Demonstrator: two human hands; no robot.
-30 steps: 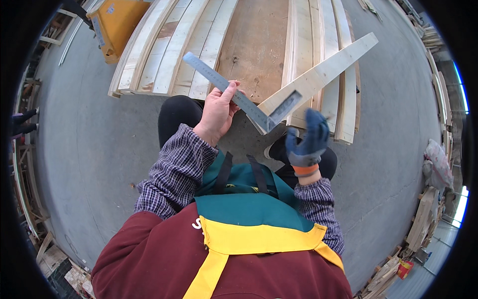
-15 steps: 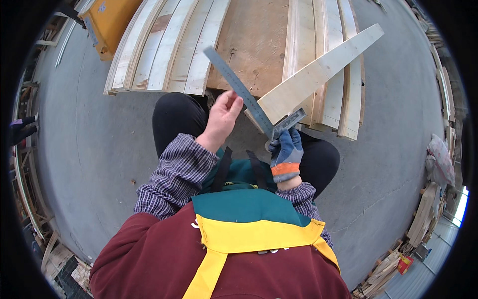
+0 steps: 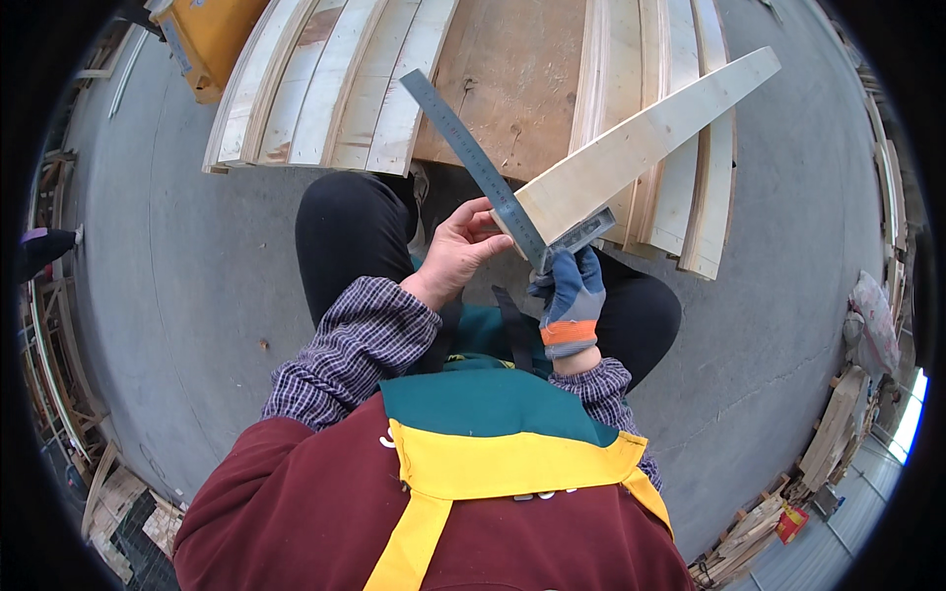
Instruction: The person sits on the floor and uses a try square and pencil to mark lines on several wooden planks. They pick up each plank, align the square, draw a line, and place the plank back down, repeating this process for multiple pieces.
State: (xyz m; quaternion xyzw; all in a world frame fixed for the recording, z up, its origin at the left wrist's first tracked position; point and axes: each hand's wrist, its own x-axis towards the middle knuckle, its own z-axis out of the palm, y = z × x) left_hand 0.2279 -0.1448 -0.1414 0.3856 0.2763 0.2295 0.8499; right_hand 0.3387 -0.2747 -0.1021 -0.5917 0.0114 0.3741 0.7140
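A combination square lies across the near end of a pale wooden board (image 3: 645, 143). Its long steel blade (image 3: 458, 143) slants up to the left, and its stock (image 3: 583, 231) rests along the board's near edge. My right hand (image 3: 570, 295), in a blue-grey glove with an orange band, is closed round the square's stock from below. My bare left hand (image 3: 458, 251) is closed at the board's near left end, its thumb beside the blade's edge; its fingertips are partly hidden.
Ahead stands a stack of curved wooden strips (image 3: 370, 89) on both sides of a brown wood panel (image 3: 503, 89). A yellow case or machine part (image 3: 207, 44) is at upper left. Timber piles (image 3: 838, 419) line the right side, with a plastic bag (image 3: 872, 320) there.
My left hand has moved down and right from beside the blade's middle to the board's near end. The board and square have shifted slightly to the right.
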